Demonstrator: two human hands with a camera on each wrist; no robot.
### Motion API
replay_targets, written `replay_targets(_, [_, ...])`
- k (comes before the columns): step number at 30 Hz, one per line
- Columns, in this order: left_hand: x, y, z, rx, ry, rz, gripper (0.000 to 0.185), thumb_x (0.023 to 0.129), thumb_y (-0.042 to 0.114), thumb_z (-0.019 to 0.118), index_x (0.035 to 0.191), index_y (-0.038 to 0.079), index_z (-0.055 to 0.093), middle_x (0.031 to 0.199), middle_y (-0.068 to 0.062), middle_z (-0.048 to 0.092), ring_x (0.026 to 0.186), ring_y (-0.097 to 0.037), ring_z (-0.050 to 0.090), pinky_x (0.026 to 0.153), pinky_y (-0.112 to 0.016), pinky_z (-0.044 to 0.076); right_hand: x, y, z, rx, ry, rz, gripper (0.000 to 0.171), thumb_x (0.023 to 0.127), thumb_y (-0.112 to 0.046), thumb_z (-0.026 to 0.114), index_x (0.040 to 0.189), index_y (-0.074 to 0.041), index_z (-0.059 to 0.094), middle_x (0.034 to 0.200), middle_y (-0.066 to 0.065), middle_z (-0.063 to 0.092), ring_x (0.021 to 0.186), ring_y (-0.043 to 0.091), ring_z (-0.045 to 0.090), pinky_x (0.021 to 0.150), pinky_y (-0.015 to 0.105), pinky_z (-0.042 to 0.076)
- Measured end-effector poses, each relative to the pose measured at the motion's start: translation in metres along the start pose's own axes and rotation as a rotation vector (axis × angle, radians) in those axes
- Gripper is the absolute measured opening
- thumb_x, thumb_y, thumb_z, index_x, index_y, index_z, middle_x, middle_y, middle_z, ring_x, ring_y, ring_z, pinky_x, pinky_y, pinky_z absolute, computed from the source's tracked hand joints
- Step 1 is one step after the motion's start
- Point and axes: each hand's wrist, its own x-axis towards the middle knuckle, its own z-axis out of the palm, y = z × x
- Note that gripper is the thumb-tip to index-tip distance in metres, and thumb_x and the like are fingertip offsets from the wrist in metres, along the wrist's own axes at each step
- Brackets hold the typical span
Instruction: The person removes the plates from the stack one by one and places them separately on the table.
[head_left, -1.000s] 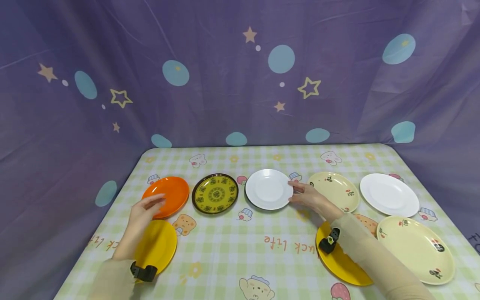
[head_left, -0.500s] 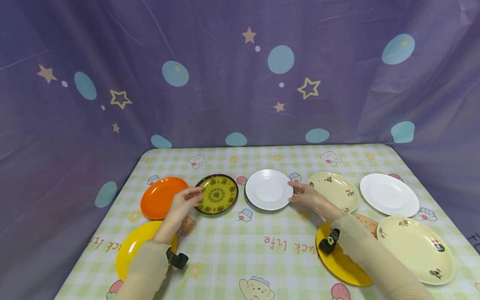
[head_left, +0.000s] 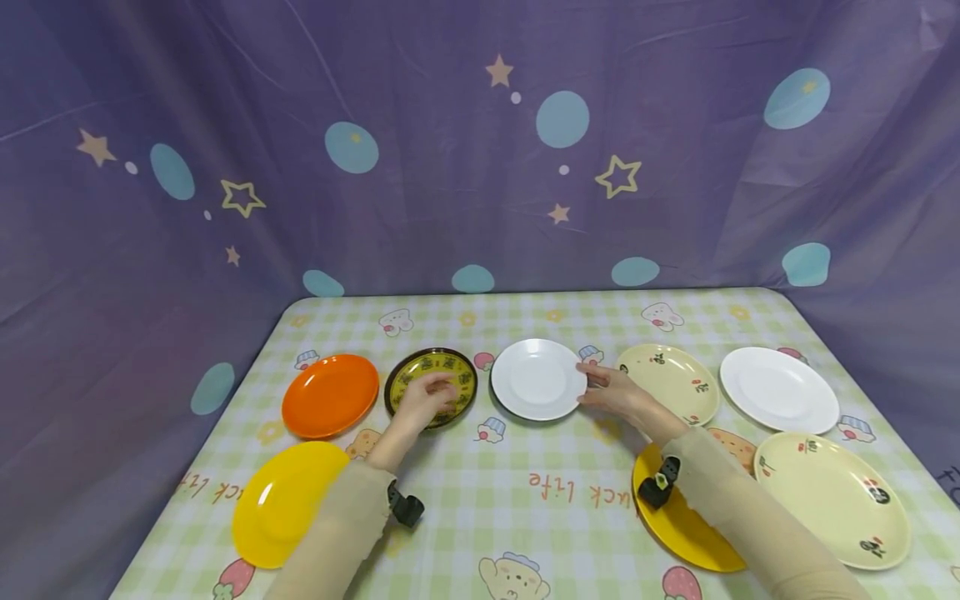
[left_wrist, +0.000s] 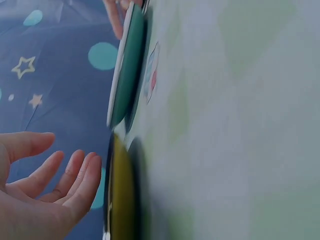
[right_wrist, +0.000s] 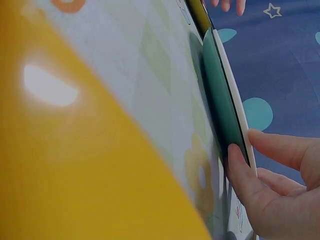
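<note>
Back row of the checked tablecloth (head_left: pixel 480 492), left to right. Left hand (head_left: pixel 423 398), fingers loose and holding nothing, hovers over the near rim of the round yellow-and-black patterned plate (head_left: pixel 461 371). Just right, the round white plate (head_left: pixel 536 379) lies flat; right hand (head_left: pixel 615 390) pinches its right edge, thumb under the rim.

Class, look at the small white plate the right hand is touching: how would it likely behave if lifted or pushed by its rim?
The white plate looks rigid and shallow, so it would probably lift flat without flexing. Its glossy surface suggests it may slip between the right hand fingers. Pushed, it would likely slide over the tablecloth rather than tip.
</note>
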Motion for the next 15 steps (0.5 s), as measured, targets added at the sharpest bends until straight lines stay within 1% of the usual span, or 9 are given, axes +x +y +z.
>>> replay_targets(4, [0.005,-0.001,0.015,-0.007,-0.006,-0.014,0.033,0.083,0.001,0.056,0.114,-0.008,0.053,0.097,-0.022,0.059,0.084,-0.032,0.060,0.071,-0.033,0.054,0.000,0.000,0.000,0.003,0.005,0.006,0.065,0.080,0.006,0.057,0.137,-0.002,0.028,0.142,0.023,0.020,0.114,0.029,0.046,0.076,0.020,0.051])
replay_targets(7, [0.008,0.000,0.025,-0.029,-0.011,-0.011,0.033,0.082,-0.001,0.055,0.114,-0.010,0.053,0.096,-0.023,0.059,0.082,-0.034,0.060,0.070,-0.034,0.054,0.000,0.001,0.001,0.008,0.006,0.005,0.065,0.080,0.006,0.057,0.137,-0.002,0.027,0.141,0.023,0.021,0.115,0.030,0.045,0.075,0.020,0.051])
replay_targets(11, [0.010,0.000,0.035,-0.058,0.004,-0.008,0.035,0.080,-0.005,0.054,0.114,-0.011,0.052,0.095,-0.025,0.057,0.082,-0.038,0.059,0.070,-0.037,0.054,0.001,0.001,0.001,0.015,0.006,-0.001,0.065,0.080,0.007,0.057,0.137,-0.001,0.027,0.141,0.024,0.020,0.115,0.030,0.045,0.075,0.019,0.051])
replay_targets(15, [0.012,0.001,0.044,-0.061,0.010,-0.006,0.038,0.079,-0.007,0.053,0.116,-0.013,0.049,0.099,-0.027,0.054,0.082,-0.036,0.059,0.071,-0.035,0.055,0.001,0.000,0.001,0.014,0.003,-0.002,0.066,0.080,0.007,0.058,0.137,-0.001,0.027,0.141,0.024,0.019,0.116,0.031,0.044,0.076,0.020,0.051])
